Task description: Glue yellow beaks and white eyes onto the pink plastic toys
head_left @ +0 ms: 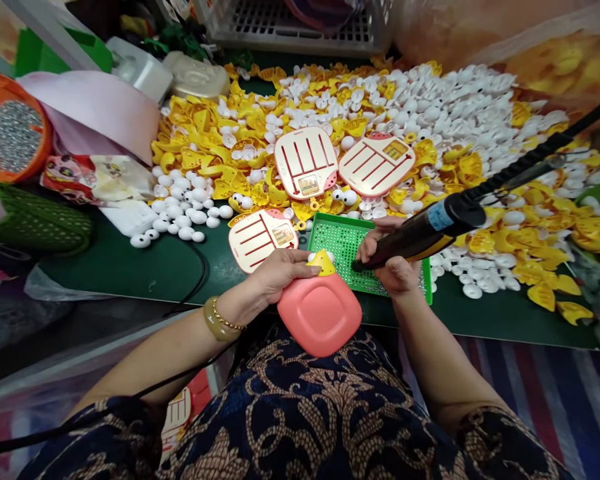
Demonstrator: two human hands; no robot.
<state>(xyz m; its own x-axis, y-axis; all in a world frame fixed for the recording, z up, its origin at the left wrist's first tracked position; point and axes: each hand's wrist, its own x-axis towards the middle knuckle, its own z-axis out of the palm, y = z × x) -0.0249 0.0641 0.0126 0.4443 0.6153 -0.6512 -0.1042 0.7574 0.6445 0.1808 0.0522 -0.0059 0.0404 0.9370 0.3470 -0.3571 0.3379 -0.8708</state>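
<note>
My left hand [281, 272] is closed on the top of a coral-pink plastic panel [320, 313], with a yellow beak-shaped piece [323, 263] and white eye pieces at that end. In my right hand [391, 257] is a black electric screwdriver [420, 230], its tip pointing down-left over the green perforated tray [337, 233]. Fingers and thumb wrap round the tool's lower body. The tip is apart from the pink panel. Small metal screws seem to lie in the tray's near right part, partly hidden by my right hand.
Cream slotted panels [263, 240] lie left of and behind the tray. Heaps of yellow shells [205, 140] and white shells [460, 100] cover the back of the dark green table [125, 267]. White eyeballs [185, 207] cluster at left. An orange bowl [43, 127] holds screws.
</note>
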